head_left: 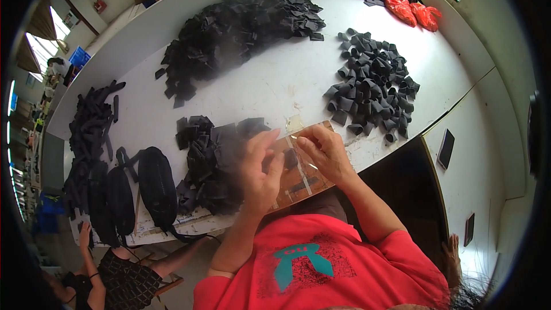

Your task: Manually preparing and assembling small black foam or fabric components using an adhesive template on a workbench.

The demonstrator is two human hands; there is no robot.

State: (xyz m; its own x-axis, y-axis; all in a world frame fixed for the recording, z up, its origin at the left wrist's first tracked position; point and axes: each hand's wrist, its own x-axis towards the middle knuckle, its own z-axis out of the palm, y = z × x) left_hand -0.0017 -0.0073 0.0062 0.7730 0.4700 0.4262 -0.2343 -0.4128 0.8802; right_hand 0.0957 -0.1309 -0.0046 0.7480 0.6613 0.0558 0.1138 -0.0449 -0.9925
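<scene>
My left hand is over the left side of a wooden board at the table's near edge, its fingers stretched and its thumb apart. Dark fabric shows by its thumb, but I see no firm grip on it. Above the board's right side, my right hand has its fingers curled toward the thumb; what they pinch, if anything, is too small to make out. Between the hands a small black fabric piece lies on the board, beside a pale strip. A pile of flat black fabric pieces sits just left of my left hand.
Black pieces form a large heap at the back, and folded loops lie right. Rolled black strips and black pouches are left. Red bags stand back right. Phones rest right; another person's hand touches the left edge.
</scene>
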